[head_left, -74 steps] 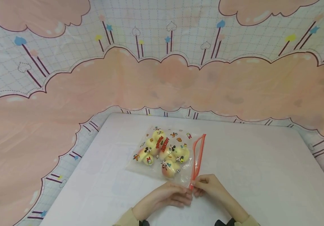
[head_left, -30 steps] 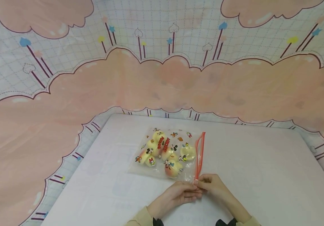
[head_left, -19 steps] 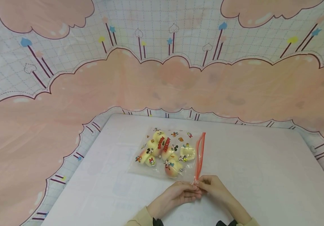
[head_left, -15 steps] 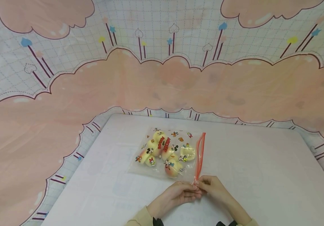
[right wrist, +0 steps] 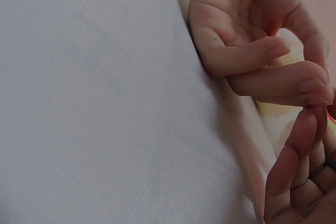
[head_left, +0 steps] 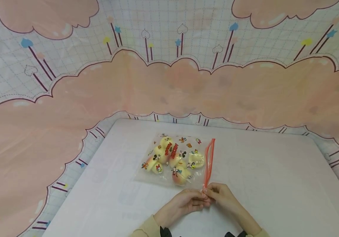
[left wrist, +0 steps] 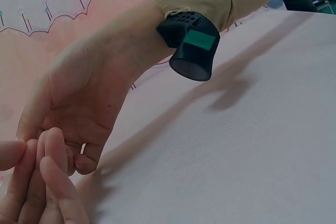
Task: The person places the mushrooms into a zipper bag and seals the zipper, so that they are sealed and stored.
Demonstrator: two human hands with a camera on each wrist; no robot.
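A clear zip bag (head_left: pixel 148 177) printed with small cartoon figures and red lettering lies flat on the white table. Several pale yellow, pink-blushed round pieces (head_left: pixel 179 177) show inside. Its red zip strip (head_left: pixel 210 158) faces right, with a narrow loop between its two edges. At the strip's near end, my left hand (head_left: pixel 184 202) pinches the bag's corner. My right hand (head_left: pixel 221 196) pinches the same end between thumb and forefinger. The fingertips of both hands meet there and hide the corner. The left wrist view shows my right hand (left wrist: pixel 84 93) opposite my left fingers (left wrist: pixel 47 187).
The white table (head_left: pixel 276 171) extends around the bag on all sides. Behind it hangs a pink and white patterned cloth (head_left: pixel 216 89). A black wrist camera (left wrist: pixel 194 51) with a green label sits on my right wrist.
Since the earliest frame, the left hand has shifted right, and the loop in the red strip has narrowed. The bag lies slightly further right. Over the last second hardly anything has moved.
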